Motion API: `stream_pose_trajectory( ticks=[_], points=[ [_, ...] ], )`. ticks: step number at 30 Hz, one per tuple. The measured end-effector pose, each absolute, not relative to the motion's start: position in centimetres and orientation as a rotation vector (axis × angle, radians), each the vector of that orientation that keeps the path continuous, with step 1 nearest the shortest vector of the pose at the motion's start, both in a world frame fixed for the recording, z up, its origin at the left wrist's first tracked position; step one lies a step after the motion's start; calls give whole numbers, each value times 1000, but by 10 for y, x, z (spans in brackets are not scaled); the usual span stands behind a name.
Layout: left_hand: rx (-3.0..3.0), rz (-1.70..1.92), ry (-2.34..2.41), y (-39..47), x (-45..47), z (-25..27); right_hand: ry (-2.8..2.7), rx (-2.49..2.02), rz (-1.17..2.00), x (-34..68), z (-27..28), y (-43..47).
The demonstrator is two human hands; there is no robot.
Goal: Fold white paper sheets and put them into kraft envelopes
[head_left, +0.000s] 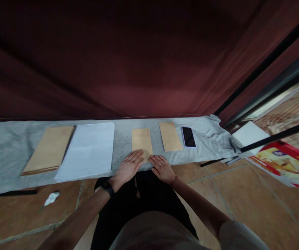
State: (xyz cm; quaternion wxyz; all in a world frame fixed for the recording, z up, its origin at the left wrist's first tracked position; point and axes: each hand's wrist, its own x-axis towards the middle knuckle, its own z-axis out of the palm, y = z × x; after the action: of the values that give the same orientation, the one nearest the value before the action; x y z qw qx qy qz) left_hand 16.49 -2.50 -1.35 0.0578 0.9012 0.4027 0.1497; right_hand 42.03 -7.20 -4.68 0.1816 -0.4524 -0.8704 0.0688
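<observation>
On our grey cloth-covered table (122, 140) we see, left to right, stacked kraft envelopes (49, 147), white paper (89, 149), a small envelope (141, 139), a second envelope (170, 136) and a smartphone (189, 136).

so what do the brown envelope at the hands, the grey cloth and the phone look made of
Brown envelope: probably matte kraft paper, from its dull tan surface and crisp edges. Grey cloth: soft fabric, perhaps velvety, given its wrinkles and mottled look. Phone: likely glass, by its smooth dark front; lilac rim perhaps plastic.
</observation>
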Motion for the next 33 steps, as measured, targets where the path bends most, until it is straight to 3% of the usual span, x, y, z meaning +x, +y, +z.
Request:
stream_pose_trajectory(
  ticks=[7,16,33],
  points=[
    [2660,330,1403,57,237,-24,-2390,-1292,241,416,-45,-73],
    [2645,255,1506,123,241,-34,-2358,-1288,283,413,-43,-74],
    [2685,210,1286,52,222,-37,-2332,-1232,270,415,-48,-71]
  ],
)
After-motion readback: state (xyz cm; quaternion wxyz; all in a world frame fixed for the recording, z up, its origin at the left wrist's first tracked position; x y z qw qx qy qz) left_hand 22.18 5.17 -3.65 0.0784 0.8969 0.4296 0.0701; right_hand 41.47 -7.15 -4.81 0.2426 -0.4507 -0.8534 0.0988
